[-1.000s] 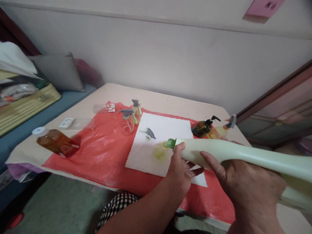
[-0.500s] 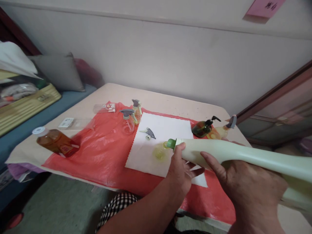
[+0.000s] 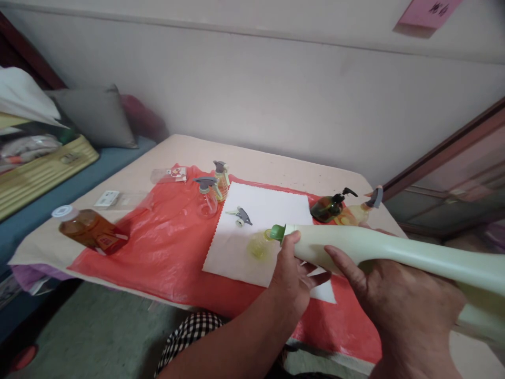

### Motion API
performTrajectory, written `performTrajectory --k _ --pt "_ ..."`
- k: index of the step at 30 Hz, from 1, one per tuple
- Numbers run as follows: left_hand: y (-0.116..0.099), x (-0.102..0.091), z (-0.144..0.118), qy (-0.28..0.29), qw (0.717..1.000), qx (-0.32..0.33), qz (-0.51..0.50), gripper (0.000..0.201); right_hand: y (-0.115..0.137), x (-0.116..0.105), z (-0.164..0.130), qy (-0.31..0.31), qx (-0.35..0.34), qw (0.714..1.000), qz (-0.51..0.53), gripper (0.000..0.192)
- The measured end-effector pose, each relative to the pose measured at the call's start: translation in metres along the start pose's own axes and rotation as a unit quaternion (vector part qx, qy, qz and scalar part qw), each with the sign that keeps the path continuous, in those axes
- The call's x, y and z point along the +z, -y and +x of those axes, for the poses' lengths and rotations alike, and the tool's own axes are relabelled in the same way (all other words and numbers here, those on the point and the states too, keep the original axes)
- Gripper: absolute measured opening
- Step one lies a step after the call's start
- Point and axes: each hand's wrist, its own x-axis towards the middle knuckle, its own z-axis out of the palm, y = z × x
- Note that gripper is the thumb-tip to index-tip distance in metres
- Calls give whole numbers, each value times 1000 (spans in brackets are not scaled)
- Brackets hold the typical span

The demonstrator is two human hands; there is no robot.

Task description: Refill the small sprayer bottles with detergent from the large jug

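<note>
A large pale green jug (image 3: 347, 245) lies tipped over the table, its green spout (image 3: 278, 232) at the mouth of a small clear bottle (image 3: 259, 246) with yellowish liquid in it. Near the neck, my left hand (image 3: 290, 279) supports the jug from below, thumb up against its side. My right hand (image 3: 410, 305) is closed round the jug's handle part, farther back. The small bottle stands on a white sheet (image 3: 268, 202). Left of it on the sheet lies a loose grey spray head (image 3: 240, 216). Whether liquid is flowing I cannot make out.
Two spray bottles (image 3: 208, 197) stand left of the sheet on red plastic (image 3: 165, 231). Behind the jug are a dark green pump bottle (image 3: 327, 208) and another grey-topped bottle (image 3: 361, 209). A white-capped bottle of amber liquid (image 3: 92, 229) stands at the left, near clear packaging (image 3: 126, 199).
</note>
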Motion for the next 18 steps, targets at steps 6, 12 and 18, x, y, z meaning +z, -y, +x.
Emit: performTrajectory --k 6,12,18 --pt "0 -1 0 6 1000 -1 5 46 5 -1 -1 0 26 1000 -14 72" --pt "0 -1 -1 7 1000 2 3 47 -5 -1 3 -28 -28 999 8 67" --pt "-1 0 -1 8 1000 0 4 46 1 -1 1 -1 18 1000 15 72"
